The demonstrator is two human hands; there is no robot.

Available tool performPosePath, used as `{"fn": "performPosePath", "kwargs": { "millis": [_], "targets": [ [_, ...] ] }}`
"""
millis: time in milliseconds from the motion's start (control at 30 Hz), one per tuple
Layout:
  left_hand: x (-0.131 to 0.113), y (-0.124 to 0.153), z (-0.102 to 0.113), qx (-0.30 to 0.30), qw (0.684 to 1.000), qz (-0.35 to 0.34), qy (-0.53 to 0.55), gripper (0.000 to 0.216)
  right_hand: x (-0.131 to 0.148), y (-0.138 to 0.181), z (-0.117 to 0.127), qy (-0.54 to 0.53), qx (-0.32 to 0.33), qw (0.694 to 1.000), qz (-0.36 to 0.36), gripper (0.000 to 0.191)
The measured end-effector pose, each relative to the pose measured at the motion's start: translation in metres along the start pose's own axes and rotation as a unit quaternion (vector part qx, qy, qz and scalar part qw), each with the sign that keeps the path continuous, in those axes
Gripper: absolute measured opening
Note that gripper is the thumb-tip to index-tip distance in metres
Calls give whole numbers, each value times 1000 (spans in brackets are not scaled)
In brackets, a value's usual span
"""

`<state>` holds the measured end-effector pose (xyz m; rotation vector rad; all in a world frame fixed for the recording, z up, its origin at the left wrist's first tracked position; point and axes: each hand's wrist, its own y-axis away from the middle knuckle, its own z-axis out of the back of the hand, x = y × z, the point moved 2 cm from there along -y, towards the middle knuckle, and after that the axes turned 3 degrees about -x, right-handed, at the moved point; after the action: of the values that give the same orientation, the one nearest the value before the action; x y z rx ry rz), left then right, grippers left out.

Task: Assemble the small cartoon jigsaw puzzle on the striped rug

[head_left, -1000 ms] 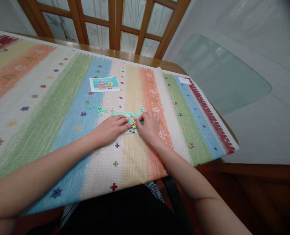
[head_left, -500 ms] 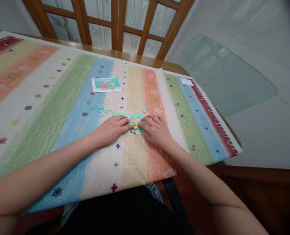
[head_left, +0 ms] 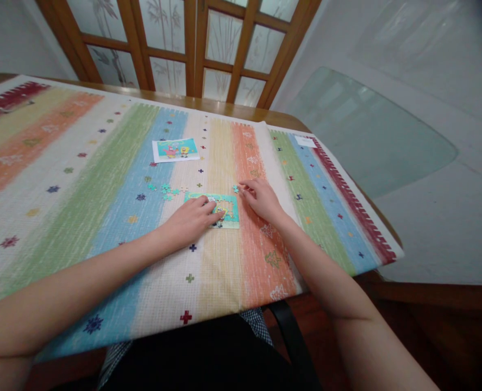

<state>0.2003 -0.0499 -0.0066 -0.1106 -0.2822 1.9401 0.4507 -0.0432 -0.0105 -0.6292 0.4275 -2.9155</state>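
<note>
A small jigsaw puzzle (head_left: 231, 217), teal with a yellow cartoon figure, lies partly assembled, with a gap in its upper right part. My left hand (head_left: 194, 219) rests on its left side, fingers lightly bent and thumb apart, covering part of the picture. Just beyond the puzzle's upper right corner is a loose teal puzzle piece (head_left: 235, 188). The fingertips of my right hand (head_left: 260, 198) are beside that piece, fingers a little apart; whether they touch it is hard to tell. Several loose puzzle pieces (head_left: 166, 190) are scattered at the puzzle's upper left.
Farther back lies a printed picture card (head_left: 176, 151) with cartoon figures. A small white paper (head_left: 305, 142) is near the table's right edge. The striped tablecloth (head_left: 220, 260) covers the table. Wooden glazed doors (head_left: 189, 54) stand behind, and a chair armrest (head_left: 287, 328) is below the front edge.
My right hand has lifted off the puzzle's right side and moved away from me to the loose teal piece, uncovering the gap. My left hand stays on the puzzle. The view has tilted slightly.
</note>
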Motion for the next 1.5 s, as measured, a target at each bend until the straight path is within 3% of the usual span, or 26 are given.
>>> {"fn": "performPosePath", "kwargs": {
  "millis": [200, 333, 467, 633, 867, 1500],
  "targets": [
    [8, -3, -2, -3, 999, 10, 49, 31, -4, -22, -10, 15, 36, 999, -16, 19],
    [12, -1, -10, -23, 994, 5, 105, 36, -1, -28, -3, -79, 30, 993, -84, 10],
    [13, 3, -24, -13, 992, 0, 129, 42, 6, -14, 5, -223, 57, 961, -153, 12],
    [11, 2, -24, -20, 992, -14, 121, 42, 17, 19, 2, -324, 88, 932, -138, 27],
    [9, 0, -20, -40, 991, -41, 121, 39, 18, 32, -15, -234, 50, 967, -93, 18],
    [8, 0, -20, -40, 992, -31, 119, 38, 30, 35, -14, -129, 7, 991, -24, 10]
  ]
}}
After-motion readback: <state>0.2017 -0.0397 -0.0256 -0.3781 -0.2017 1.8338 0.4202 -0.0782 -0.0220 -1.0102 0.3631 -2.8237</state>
